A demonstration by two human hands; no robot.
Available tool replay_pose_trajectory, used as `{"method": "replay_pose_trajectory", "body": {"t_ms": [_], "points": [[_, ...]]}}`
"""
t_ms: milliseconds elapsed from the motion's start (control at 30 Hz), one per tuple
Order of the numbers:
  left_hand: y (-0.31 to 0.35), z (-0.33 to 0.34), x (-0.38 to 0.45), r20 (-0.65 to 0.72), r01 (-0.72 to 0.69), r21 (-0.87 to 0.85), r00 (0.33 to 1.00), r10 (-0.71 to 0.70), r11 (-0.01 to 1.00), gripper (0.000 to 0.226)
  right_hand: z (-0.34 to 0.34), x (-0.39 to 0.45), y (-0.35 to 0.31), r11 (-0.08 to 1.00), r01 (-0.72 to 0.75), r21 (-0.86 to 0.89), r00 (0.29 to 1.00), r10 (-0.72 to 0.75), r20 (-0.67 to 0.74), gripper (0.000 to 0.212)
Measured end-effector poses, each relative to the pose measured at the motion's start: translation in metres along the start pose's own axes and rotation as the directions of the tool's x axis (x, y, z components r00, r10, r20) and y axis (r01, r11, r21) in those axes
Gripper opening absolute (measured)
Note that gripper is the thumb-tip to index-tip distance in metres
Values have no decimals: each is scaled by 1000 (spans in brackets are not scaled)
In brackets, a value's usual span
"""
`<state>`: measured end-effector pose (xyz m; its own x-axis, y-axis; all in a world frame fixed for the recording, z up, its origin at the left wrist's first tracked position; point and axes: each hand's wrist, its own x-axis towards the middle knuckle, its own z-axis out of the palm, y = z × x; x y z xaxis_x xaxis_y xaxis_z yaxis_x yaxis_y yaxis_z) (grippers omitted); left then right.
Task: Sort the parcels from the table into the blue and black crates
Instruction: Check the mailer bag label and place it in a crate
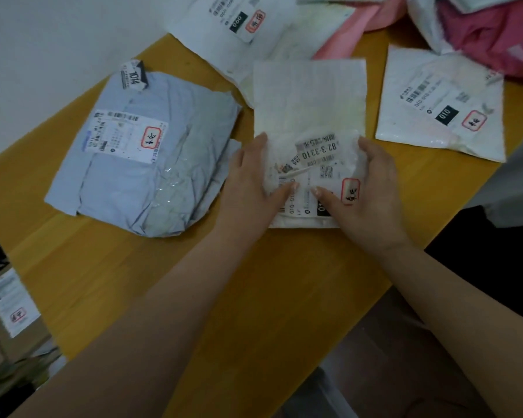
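Fingers (287,188) of our left hand (251,182) and right hand (366,188) curl round the near end of a white padded parcel (308,116), thumbs pressing its label, holding it on the wooden bench (254,282). Beside it, left, lies a grey parcel (145,155); right, another white parcel (438,107).

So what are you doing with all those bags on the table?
A person is sorting parcels. Both hands hold one white padded parcel at its near end, the left hand on one side and the right hand on the other, thumbs resting on its label. It lies on the yellow table. A grey parcel sits to its left, another white parcel to its right, and pink parcels are piled at the back. No crate clearly shows.
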<state>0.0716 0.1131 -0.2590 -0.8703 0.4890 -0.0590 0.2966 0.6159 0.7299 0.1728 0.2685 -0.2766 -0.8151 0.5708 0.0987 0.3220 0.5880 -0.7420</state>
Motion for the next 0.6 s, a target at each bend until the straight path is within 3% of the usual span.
{"method": "replay_pose_trajectory", "body": {"t_ms": [200,367,600], "points": [[-24,-61,-17,-250,-19,-164,968,-23,986,74,21,3,-53,947,56,316,993,-86,81,103],[-74,-124,-61,-399,28,-284,906,-144,958,76,52,-25,-115,921,144,361,963,-214,163,99],[-154,-205,-166,-468,150,-414,811,-351,898,70,123,-102,-201,892,231,389,885,-358,298,93]]}}
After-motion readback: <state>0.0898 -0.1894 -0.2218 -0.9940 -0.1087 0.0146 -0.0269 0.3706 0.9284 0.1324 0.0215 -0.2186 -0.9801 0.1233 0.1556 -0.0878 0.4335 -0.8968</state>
